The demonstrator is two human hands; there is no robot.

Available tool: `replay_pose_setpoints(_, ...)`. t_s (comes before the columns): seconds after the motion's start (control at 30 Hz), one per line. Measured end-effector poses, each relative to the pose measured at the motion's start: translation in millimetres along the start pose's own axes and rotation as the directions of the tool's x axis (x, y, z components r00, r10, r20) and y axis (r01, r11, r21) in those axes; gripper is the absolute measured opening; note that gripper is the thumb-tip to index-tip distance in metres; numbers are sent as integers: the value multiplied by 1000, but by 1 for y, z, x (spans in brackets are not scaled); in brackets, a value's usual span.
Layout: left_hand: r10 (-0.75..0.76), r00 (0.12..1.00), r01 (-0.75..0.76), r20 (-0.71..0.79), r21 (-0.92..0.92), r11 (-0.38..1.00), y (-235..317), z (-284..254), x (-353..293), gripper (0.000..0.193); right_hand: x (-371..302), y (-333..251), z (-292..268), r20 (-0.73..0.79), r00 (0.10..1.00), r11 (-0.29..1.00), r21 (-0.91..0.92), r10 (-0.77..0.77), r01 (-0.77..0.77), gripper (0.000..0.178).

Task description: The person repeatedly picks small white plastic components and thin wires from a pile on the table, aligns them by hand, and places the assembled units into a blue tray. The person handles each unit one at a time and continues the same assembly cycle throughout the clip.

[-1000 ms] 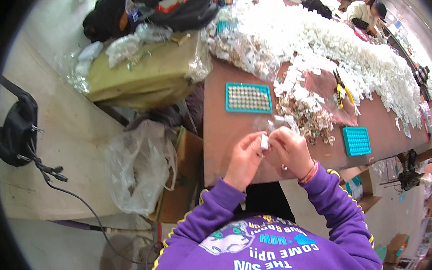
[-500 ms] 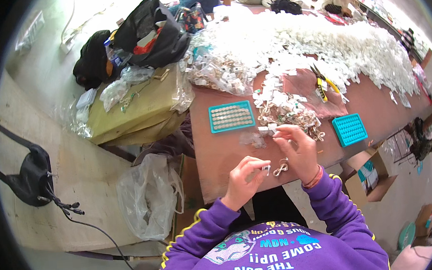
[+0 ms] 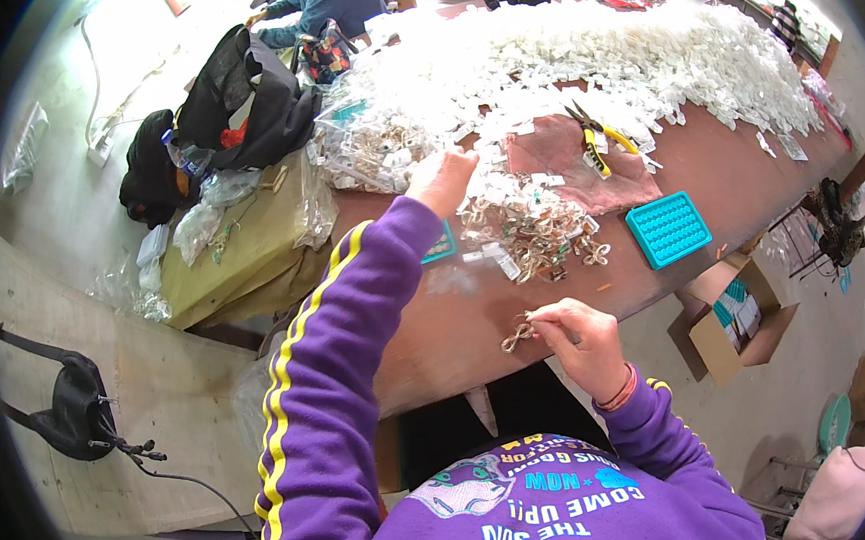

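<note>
All around the pink cloth [image 3: 549, 146], brown table [image 3: 448, 354], running well past on the near side. Beyond the cloth and off to its right, broad heap of small white pieces [image 3: 578, 59]. Nearer and left of it, purple left sleeve [image 3: 331, 327], slanting up over the table. Left of the cloth, heap of clear-bagged bits [image 3: 374, 154]. Against its near-left edge, tangled pile of corded tags [image 3: 540, 227]. Just off its near-right corner, teal tray [image 3: 668, 229] with rows of pockets. Farther near-left, corner of second teal tray [image 3: 439, 247], mostly hidden by sleeve.

Left of the cloth, left hand [image 3: 450, 183] over the bagged heap's edge, fingers largely turned from view; cannot tell opening or hold. Well nearer than the cloth, right hand [image 3: 583, 345], thumb and fingers pinched on looped beige cord [image 3: 517, 336]. On the cloth, yellow-handled pliers [image 3: 595, 151], handles apart.

Possible trouble: low forearm nudging second teal tray; left hand dragging tangled neighbours along from the heap; loosened right pinch dropping cord over table's near edge.
</note>
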State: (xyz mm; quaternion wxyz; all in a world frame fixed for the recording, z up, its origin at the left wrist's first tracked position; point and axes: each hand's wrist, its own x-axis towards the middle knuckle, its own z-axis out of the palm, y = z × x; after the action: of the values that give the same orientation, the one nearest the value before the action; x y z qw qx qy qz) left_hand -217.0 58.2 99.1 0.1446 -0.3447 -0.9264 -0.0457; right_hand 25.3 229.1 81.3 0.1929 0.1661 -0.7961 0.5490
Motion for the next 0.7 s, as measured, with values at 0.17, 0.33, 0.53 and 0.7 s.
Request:
replay_pose_setpoints(0.17, -164, 961, 126, 220, 176, 976, -12, 55, 29, 17, -13, 4, -8, 24, 1000, 1000, -9, -1, 1, 10)
replay_pose_setpoints(0.33, -190, 980, 180, 54, 145, 973, -12, 54, 28, 19, -14, 9, -15, 43, 999, 999, 36, 33, -34, 9)
replay_pose_setpoints(0.53, -250, 922, 147, -296, -330, 932, 11, 5, -11, 25, -3, 12, -16, 3, 999, 998, 53, 40, -40, 9)
replay_pose_setpoints(0.7, -475, 878, 65, -53, -971, 229, 56, -34, -75, 29, 38, 15, -12, -8, 966, 919, 310, 259, -244, 29)
